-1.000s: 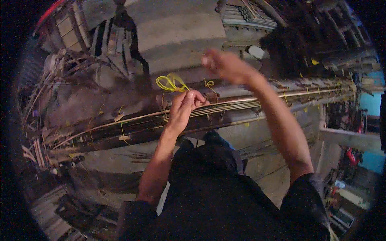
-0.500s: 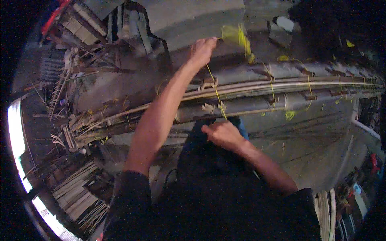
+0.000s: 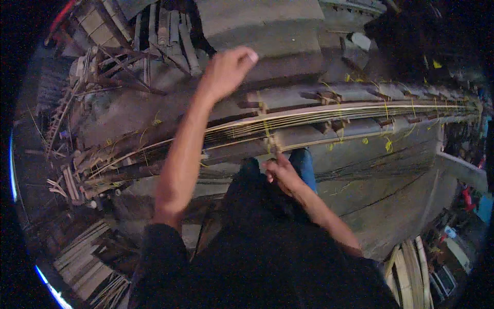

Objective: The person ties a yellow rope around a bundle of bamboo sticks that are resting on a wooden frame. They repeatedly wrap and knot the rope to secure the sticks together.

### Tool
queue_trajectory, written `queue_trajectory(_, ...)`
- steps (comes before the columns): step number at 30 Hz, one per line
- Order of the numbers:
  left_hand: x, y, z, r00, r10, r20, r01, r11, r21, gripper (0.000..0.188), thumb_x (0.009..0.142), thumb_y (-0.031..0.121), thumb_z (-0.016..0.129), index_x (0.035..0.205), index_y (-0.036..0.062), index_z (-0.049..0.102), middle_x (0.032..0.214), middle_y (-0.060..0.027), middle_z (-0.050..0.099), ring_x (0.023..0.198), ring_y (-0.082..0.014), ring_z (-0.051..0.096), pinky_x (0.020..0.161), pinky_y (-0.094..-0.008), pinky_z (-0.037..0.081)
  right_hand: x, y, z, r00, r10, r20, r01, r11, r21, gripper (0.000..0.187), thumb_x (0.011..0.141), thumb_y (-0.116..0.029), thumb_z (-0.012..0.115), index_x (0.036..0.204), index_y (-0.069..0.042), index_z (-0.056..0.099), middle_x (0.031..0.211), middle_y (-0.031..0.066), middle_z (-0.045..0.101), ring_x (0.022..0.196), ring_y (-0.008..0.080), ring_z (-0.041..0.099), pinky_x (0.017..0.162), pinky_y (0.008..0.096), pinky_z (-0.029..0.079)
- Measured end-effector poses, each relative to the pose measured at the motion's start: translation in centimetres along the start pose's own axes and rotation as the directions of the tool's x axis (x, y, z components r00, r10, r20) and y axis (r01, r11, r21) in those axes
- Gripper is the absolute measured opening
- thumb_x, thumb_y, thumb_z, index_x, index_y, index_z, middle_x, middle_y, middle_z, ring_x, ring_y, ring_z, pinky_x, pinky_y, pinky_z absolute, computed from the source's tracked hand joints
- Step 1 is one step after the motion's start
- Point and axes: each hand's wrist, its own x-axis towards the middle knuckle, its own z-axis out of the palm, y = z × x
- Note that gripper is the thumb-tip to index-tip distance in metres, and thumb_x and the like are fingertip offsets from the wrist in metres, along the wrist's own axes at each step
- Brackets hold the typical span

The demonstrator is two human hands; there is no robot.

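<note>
Just short of the near pole [image 3: 303, 136], the right hand [image 3: 283, 174] is pointing its index finger toward the yellow cord [image 3: 267, 126], the other fingers curling in; whether it is pinching anything I cannot tell. Slightly left and beyond, the cord is crossing the bundle of slender strips [image 3: 303, 114], whose long axis is running left to right between the near pole and the far pole [image 3: 356, 92]. Beyond, to the left, the left hand [image 3: 229, 72] is hovering somewhat farther from the cord, loosely curling, its hold unclear.
</note>
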Motion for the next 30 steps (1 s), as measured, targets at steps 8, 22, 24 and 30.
queue_trajectory(8,-13.5,2.2,4.0,1.000,0.006,0.027,-0.011,0.986,0.164,0.030,0.083,0.024,0.057,0.107,0.0064,0.054,0.097,-0.0118,0.060,0.089,-0.0310,0.057,0.080,-0.0401,0.042,1.2,-21.7,10.2,0.850,-0.268,0.453,0.410,-0.201,-0.890,0.018,0.077,-0.017,0.060,0.090,-0.004,0.066,0.091,0.0129,0.062,0.090,0.0303,0.061,0.079,0.0381,0.050)
queue_trajectory(22,-13.3,1.1,6.8,0.985,-0.023,-0.174,0.031,0.999,0.044,0.015,0.082,0.019,0.056,0.087,0.0086,0.065,0.077,-0.0093,0.065,0.073,-0.0278,0.061,0.067,-0.0387,0.046,5.3,-11.2,4.6,0.797,-0.566,0.211,0.594,0.673,-0.441,0.018,0.082,-0.012,0.052,0.099,-0.004,0.053,0.087,0.0094,0.059,0.081,0.0251,0.060,0.069,0.0363,0.047)
queue_trajectory(24,-12.5,2.5,5.9,0.977,-0.030,-0.212,0.026,0.999,-0.024,0.017,0.085,0.019,0.053,0.086,0.0067,0.065,0.078,-0.0099,0.065,0.075,-0.0258,0.061,0.067,-0.0368,0.046,3.7,-3.8,3.6,0.908,-0.232,0.350,0.420,0.512,-0.749,0.023,0.079,-0.009,0.054,0.101,-0.007,0.053,0.075,0.0144,0.061,0.070,0.0310,0.063,0.062,0.0416,0.049)
queue_trajectory(30,-5.9,5.9,0.2,0.998,-0.056,-0.006,0.044,0.843,-0.536,0.030,0.090,0.028,0.050,0.074,0.0022,0.053,0.063,-0.0030,0.047,0.062,-0.0137,0.047,0.060,-0.0285,0.039,5.9,-1.4,5.1,0.895,-0.203,0.396,0.434,0.200,-0.878,0.027,0.081,-0.015,0.050,0.106,-0.010,0.056,0.064,0.0135,0.060,0.060,0.0321,0.061,0.054,0.0442,0.049)
